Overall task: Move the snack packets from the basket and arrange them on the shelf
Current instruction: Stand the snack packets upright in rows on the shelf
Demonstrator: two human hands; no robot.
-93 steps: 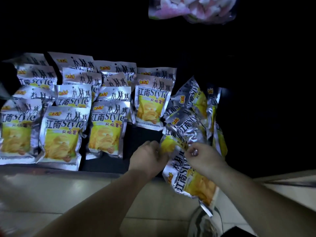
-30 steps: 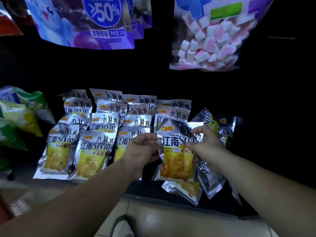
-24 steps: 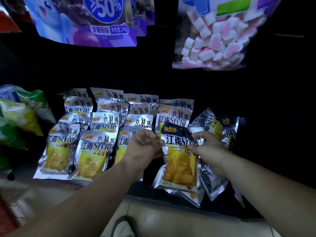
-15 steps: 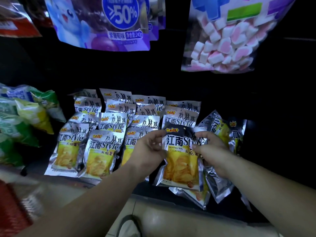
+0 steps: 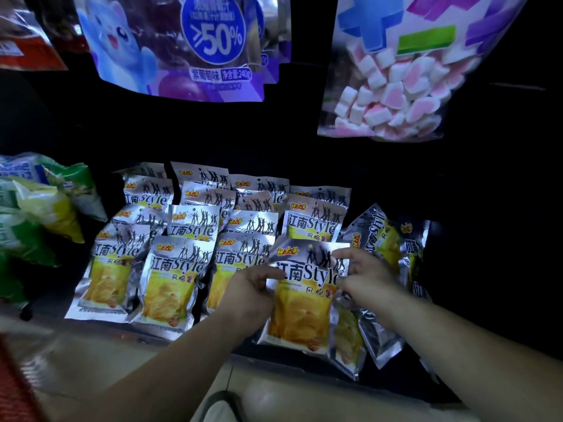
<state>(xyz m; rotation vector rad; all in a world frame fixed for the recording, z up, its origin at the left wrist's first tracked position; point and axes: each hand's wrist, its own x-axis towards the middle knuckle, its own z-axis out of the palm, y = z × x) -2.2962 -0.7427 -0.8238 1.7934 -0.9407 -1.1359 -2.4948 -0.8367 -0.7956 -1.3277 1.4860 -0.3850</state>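
A silver and yellow chip packet (image 5: 304, 303) lies flat at the front of the dark shelf (image 5: 396, 376). My left hand (image 5: 249, 293) pinches its left edge and my right hand (image 5: 362, 278) holds its upper right corner. Left of it, several matching packets (image 5: 170, 284) lie in overlapping rows reaching to the shelf's back. To the right, a loose heap of the same packets (image 5: 380, 239) lies tilted and partly under the held one. The basket is out of view.
Green and yellow snack bags (image 5: 39, 214) fill the shelf's left end. Above hang a purple bag with a blue cartoon animal (image 5: 182, 50) and a clear bag of pink and white marshmallows (image 5: 393, 86). A pale tiled floor (image 5: 289, 400) runs below the shelf edge.
Both hands lifted one packet out of the right-hand heap, turned it upright facing me, then lowered it onto the shelf front beside the rows. The view drifted slightly right.
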